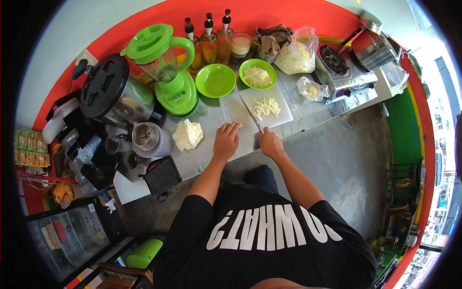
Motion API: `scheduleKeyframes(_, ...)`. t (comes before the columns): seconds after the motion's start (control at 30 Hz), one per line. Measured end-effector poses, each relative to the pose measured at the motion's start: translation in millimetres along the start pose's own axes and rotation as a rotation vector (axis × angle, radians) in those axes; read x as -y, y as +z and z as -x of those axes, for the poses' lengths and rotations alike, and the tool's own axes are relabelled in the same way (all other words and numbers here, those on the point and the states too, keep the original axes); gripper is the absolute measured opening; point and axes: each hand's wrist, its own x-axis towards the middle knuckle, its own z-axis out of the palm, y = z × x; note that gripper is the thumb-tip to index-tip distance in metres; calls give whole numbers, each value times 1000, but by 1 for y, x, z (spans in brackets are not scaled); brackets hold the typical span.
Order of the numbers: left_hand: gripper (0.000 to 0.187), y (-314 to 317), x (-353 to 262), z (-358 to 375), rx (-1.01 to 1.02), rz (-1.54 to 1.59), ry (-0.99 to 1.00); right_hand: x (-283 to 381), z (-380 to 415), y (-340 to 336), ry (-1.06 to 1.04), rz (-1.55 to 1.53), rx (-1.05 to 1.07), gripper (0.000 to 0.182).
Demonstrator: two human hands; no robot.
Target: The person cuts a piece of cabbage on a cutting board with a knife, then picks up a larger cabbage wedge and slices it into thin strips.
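My right hand is wrapped round the handle of a kitchen knife, its blade pointing away from me across a white cutting board. Just right of the blade lies a heap of pale shredded food, perhaps cabbage. At the board's near left edge is my left hand, its fingers bent and held together. A small pale bit shows at its fingertips, too small to name. Behind the board stands a green bowl with more pale shreds; a second green bowl beside it looks bare inside.
A crumpled whitish mass sits left of my left hand. Further left are a green blender and a large black-lidded container. Pump bottles line the wall. On the right are a bag of shreds and a gas stove.
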Motion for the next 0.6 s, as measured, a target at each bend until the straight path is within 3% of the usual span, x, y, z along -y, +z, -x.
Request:
scheduleKeyframes(0.13,43,0,1,0,6,-17,9,16,17,0,-79,8,33,38)
scheduleKeyframes(0.6,43,1,1,-2,34,-18,-24,37,39,16,-49,94,74,34)
